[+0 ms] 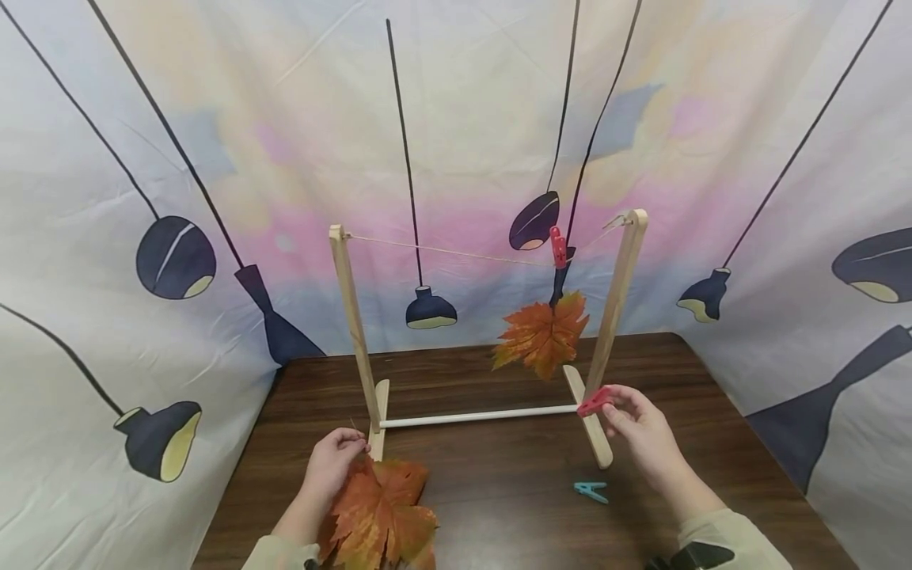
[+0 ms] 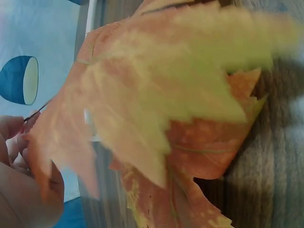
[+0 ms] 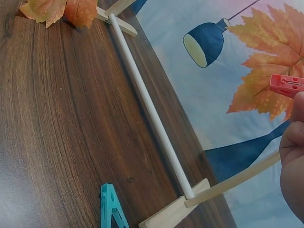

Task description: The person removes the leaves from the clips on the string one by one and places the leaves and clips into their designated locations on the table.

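Note:
My left hand (image 1: 333, 461) pinches the thin stem of an orange maple leaf (image 1: 388, 514), which hangs above more leaves on the table; the left wrist view shows this leaf (image 2: 156, 90) blurred and large. Between the thumb and fingers of my right hand (image 1: 644, 431) is a red clothespin (image 1: 594, 401), held near the frame's right post. A second maple leaf (image 1: 545, 334) hangs from the string (image 1: 449, 252) by another red clothespin (image 1: 558, 247). On the table, below my right hand, lies a blue clothespin (image 1: 590, 492).
The wooden frame has a left post (image 1: 354, 324), a right post (image 1: 617, 301) and a white rod (image 1: 477, 416) joining their feet. It stands on a dark wood table (image 1: 499, 507). A cloth printed with lamps (image 1: 456, 158) hangs behind and at both sides.

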`<state>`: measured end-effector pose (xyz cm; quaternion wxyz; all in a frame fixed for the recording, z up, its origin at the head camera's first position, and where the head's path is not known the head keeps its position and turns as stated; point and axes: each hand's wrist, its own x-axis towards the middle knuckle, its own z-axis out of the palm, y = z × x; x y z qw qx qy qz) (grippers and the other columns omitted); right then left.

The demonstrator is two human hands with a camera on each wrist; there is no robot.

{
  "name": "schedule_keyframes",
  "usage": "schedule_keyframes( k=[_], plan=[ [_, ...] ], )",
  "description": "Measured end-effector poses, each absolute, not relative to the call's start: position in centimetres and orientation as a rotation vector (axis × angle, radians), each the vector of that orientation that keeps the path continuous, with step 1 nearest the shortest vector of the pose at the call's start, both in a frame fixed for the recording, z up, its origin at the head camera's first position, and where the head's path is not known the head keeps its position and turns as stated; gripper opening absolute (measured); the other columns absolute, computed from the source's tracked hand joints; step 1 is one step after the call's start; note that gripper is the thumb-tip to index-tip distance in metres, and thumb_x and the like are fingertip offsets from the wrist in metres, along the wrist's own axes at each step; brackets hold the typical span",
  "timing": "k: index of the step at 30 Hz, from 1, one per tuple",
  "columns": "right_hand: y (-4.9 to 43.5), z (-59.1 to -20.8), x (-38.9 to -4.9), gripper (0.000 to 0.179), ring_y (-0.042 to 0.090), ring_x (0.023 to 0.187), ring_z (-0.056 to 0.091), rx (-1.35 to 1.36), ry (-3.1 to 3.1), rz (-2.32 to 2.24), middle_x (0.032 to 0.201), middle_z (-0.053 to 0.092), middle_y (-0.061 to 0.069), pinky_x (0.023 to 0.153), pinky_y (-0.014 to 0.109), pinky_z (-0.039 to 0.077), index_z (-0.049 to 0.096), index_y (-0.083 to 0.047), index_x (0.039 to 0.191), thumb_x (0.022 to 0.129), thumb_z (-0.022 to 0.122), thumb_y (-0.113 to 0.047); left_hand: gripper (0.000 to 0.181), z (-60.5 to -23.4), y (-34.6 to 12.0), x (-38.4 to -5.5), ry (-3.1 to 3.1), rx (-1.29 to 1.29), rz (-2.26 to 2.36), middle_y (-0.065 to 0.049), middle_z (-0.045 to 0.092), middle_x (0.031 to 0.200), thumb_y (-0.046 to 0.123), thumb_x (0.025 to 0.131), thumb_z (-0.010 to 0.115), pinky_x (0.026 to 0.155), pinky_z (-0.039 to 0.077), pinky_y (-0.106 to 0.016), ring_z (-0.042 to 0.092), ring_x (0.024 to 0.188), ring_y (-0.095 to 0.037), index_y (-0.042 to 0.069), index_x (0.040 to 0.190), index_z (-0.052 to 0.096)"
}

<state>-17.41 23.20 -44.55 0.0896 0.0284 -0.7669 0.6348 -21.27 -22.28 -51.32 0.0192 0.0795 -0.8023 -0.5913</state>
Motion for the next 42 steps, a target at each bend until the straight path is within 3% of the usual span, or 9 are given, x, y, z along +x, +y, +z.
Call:
schedule_keyframes(
  k=[8,16,21,27,34,42],
  plan=[
    [23.1,-44.6,-17.5,0.036,0.005,0.079,0.056,0.098,-2.286,1.884,0.102,0.054,0.002,0.066,0.023,0.050,0.046,0.007,0.125,0.095,0.055,-0.012,0.017,-50.8,-21.7,-21.5,-2.536,0.251,-1.755,-0.011,0.067,0.081,0.005,0.087,0.060,0.054,0.045,-0.029,0.060,0.075,-0.028,-0.008,0.098,0.061],
    [23.1,-44.4,-17.5,0.049,0.007,0.085,0.056,0.078,-2.319,1.945,0.110,0.052,0.007,0.069,0.022,0.050,0.037,0.003,0.138,0.096,0.054,-0.015,0.017,-50.0,-22.0,-21.5,-2.536,0.213,-1.699,-0.015,0.068,0.082,0.009,0.090,0.060,0.062,0.046,-0.029,0.063,0.085,-0.027,-0.007,0.096,0.063],
    [23.1,-44.6,-17.4,0.047,0.008,0.088,0.055,0.066,-2.366,1.910,0.113,0.053,0.011,0.071,0.023,0.050,0.041,0.004,0.136,0.096,0.054,-0.017,0.017,-49.4,-22.0,-21.5,-2.569,0.184,-1.625,-0.017,0.069,0.084,0.006,0.090,0.059,0.068,0.043,-0.022,0.063,0.088,-0.028,-0.009,0.097,0.063],
    [23.3,-45.0,-17.3,0.045,0.011,0.090,0.056,0.057,-2.370,1.903,0.115,0.051,0.017,0.071,0.025,0.050,0.042,0.004,0.134,0.096,0.054,-0.016,0.016,-48.8,-21.9,-21.8,-2.583,0.160,-1.593,-0.014,0.069,0.083,0.007,0.090,0.059,0.073,0.043,-0.024,0.064,0.086,-0.026,-0.008,0.096,0.063],
    [23.5,-45.2,-17.4,0.043,0.017,0.086,0.058,0.019,-2.369,1.886,0.113,0.053,0.017,0.069,0.024,0.050,0.044,0.004,0.133,0.096,0.055,-0.014,0.015,-47.5,-21.8,-22.0,-2.569,0.096,-1.593,-0.014,0.068,0.083,0.006,0.091,0.059,0.075,0.045,-0.025,0.063,0.083,-0.022,-0.007,0.097,0.063],
    [23.5,-45.1,-17.4,0.044,0.010,0.077,0.055,-0.004,-2.354,1.926,0.109,0.054,0.014,0.068,0.025,0.050,0.043,0.005,0.133,0.096,0.055,-0.014,0.018,-46.6,-22.3,-22.1,-2.575,0.055,-1.618,-0.007,0.068,0.079,0.007,0.091,0.058,0.071,0.045,-0.024,0.061,0.080,-0.011,-0.009,0.100,0.062]
  ],
)
